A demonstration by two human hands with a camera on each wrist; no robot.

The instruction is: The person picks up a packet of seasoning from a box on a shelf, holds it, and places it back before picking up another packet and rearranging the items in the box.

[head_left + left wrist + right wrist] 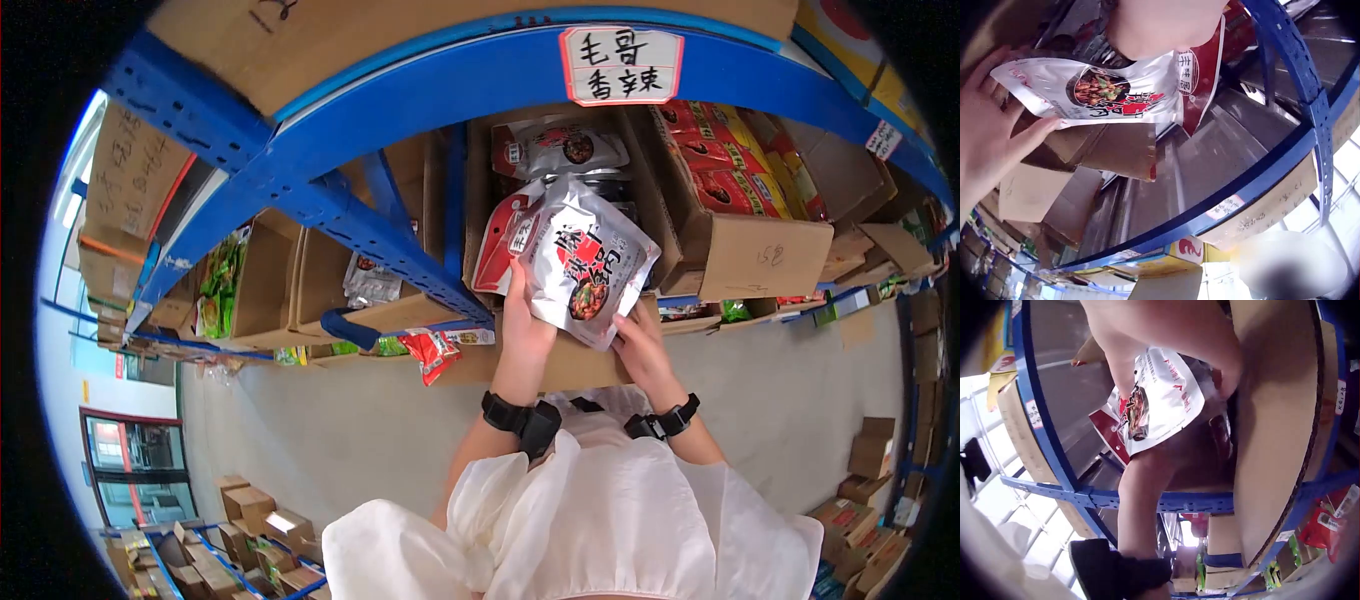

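A silver food pouch (590,262) with a red top, black lettering and a printed dish is held tilted between both hands, over an open carton. My left hand (528,320) grips it along its left edge, with part of the hand behind the pouch. At the lower right corner my right hand (643,345) pinches it, thumb near the front edge. The left wrist view shows the right hand (997,134) with its fingers passing behind the pouch (1116,94). More silver pouches (565,148) lie in the carton (650,180) just beyond.
A blue shelf beam (450,85) with a handwritten label (622,66) crosses above the hands. To the right stands a carton (765,255) of red and yellow packets (735,160). A blue upright (370,235) and more cartons are on the left. A red packet (432,355) hangs below.
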